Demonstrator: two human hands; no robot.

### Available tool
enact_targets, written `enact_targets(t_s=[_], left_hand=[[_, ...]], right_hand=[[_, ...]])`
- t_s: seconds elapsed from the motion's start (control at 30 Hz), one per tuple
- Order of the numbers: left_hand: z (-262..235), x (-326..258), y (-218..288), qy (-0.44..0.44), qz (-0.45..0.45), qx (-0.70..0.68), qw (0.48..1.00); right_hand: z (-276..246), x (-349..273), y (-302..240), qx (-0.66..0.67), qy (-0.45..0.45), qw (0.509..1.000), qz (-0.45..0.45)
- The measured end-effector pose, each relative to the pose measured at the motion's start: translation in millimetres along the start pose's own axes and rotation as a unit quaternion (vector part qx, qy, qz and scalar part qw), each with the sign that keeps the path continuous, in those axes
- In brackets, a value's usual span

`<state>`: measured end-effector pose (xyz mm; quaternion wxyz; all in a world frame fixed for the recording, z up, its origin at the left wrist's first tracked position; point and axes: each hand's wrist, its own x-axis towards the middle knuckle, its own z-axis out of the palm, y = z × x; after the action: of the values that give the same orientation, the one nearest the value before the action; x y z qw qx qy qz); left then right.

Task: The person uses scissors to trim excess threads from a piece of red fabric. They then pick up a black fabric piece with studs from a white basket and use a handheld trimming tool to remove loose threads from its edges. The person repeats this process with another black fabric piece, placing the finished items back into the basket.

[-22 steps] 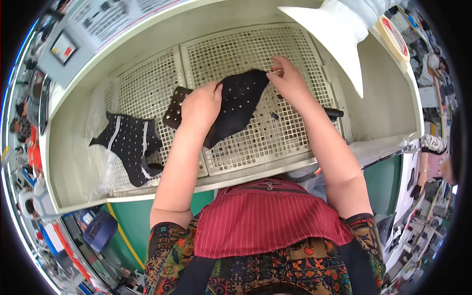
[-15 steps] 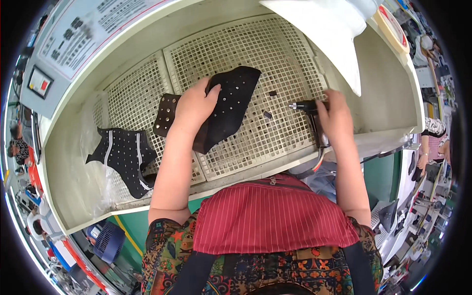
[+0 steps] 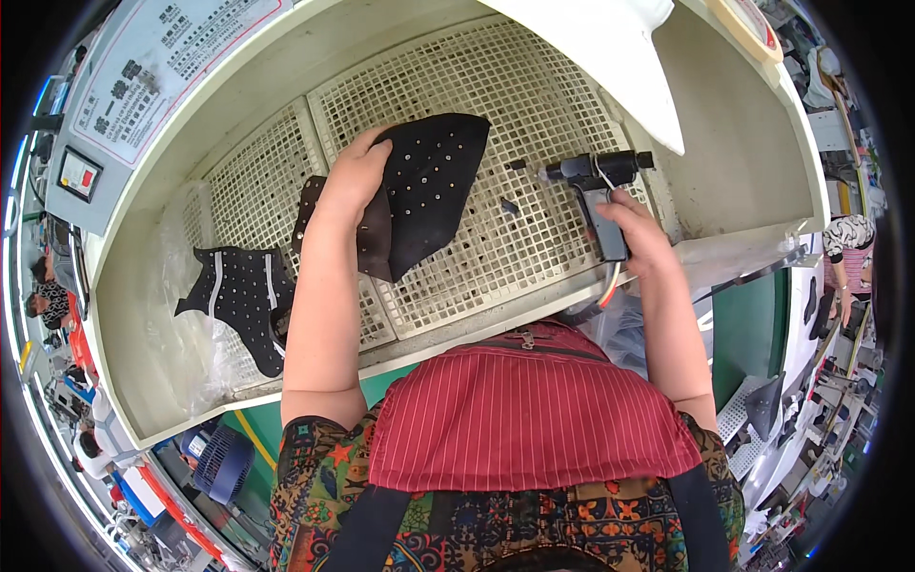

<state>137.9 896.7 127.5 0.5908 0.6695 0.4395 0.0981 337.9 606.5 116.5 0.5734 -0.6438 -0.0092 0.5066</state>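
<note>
My left hand [image 3: 353, 181] grips a black fabric boot upper [image 3: 434, 186] dotted with small metal studs. Its thumb shows on top, while most of its fingers are hidden. A dark brown studded part [image 3: 375, 234] of the piece hangs beside the wrist. To the right, my right hand [image 3: 637, 234] is closed at the grey handle of a black pistol-shaped tool [image 3: 600, 170]. The nozzle points left towards the upper, and a coloured cable leaves the handle's lower end. A second black studded upper [image 3: 243, 296] with pale strips lies at the left.
A cream-walled work bench [image 3: 791, 181] with a perforated grid floor [image 3: 448, 76] surrounds the work. A small dark scrap [image 3: 510, 206] lies on the grid. A white funnel-like hood [image 3: 610, 57] hangs over the far right. Clear plastic [image 3: 195, 362] lies at the left.
My right hand has closed on the tool's handle, and the tool has turned and come up off the bench side. The upper in my left hand has shifted slightly left and away.
</note>
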Motion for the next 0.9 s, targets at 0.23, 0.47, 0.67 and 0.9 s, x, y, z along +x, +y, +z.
enact_targets(t_s=[0.23,0.47,0.67,0.9], left_hand=[[5,3,9,0.025,-0.048,-0.024,0.998],[2,0,-2,0.012,0.023,0.013,1.000],[7,3,3,-0.001,0.010,0.006,1.000],[4,3,-6,-0.013,0.047,0.007,0.999]], right_hand=[[74,-29,-38,-0.399,-0.056,0.886,-0.228],[82,-55,-45,-0.475,-0.055,0.823,-0.306],[92,-48,-46,-0.452,-0.023,0.813,-0.367],[84,-67,-54,-0.516,-0.016,0.789,-0.332]])
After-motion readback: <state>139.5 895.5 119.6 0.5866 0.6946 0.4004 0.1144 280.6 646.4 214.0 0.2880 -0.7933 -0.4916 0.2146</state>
